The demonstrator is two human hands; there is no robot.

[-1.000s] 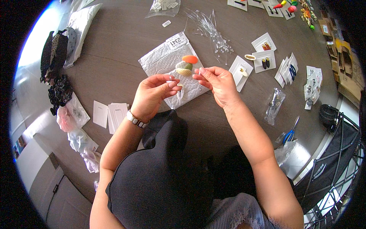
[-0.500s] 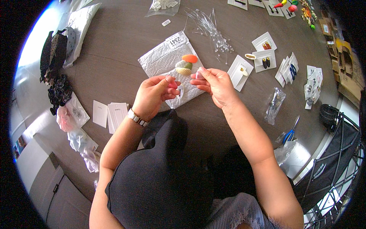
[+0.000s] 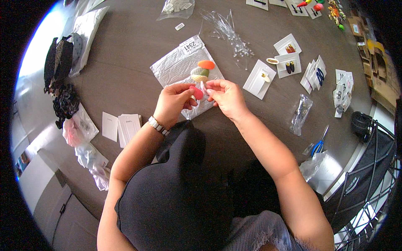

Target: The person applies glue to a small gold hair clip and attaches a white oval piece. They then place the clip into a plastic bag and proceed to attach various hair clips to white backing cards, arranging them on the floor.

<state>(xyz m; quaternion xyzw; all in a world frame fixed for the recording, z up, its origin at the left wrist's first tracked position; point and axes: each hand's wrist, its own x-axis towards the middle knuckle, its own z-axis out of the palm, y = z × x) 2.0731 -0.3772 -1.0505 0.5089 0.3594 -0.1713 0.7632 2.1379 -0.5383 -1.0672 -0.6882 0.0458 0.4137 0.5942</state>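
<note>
Over a white padded mailer [image 3: 169, 67], my two hands are close together, fingers pinched. Between the thumb and fingers of my left hand [image 3: 172, 104] is a bright pink oval piece [image 3: 197, 93], shaped like a hair clip. My right hand [image 3: 230, 100] pinches a pale pinkish, thin-looking piece [image 3: 203, 88] right beside it; whether the two touch I cannot tell. Just beyond my fingertips, an orange oval piece [image 3: 206, 64] lies on the mailer with a checked green one [image 3: 200, 72] and a cream-yellow one [image 3: 199, 78].
White cards [image 3: 130, 127] lie left of my arm. Clear plastic tag fasteners [image 3: 234, 39] are spread beyond the mailer. Carded hair clips [image 3: 289, 62] sit to the right, with a clear packet [image 3: 302, 113] and blue-handled scissors [image 3: 318, 147] nearer. Fabric hair accessories [image 3: 65, 100] line the left side.
My right hand has moved left and in toward my left hand, bringing the pale piece beside the pink one. More of the pink oval now shows.
</note>
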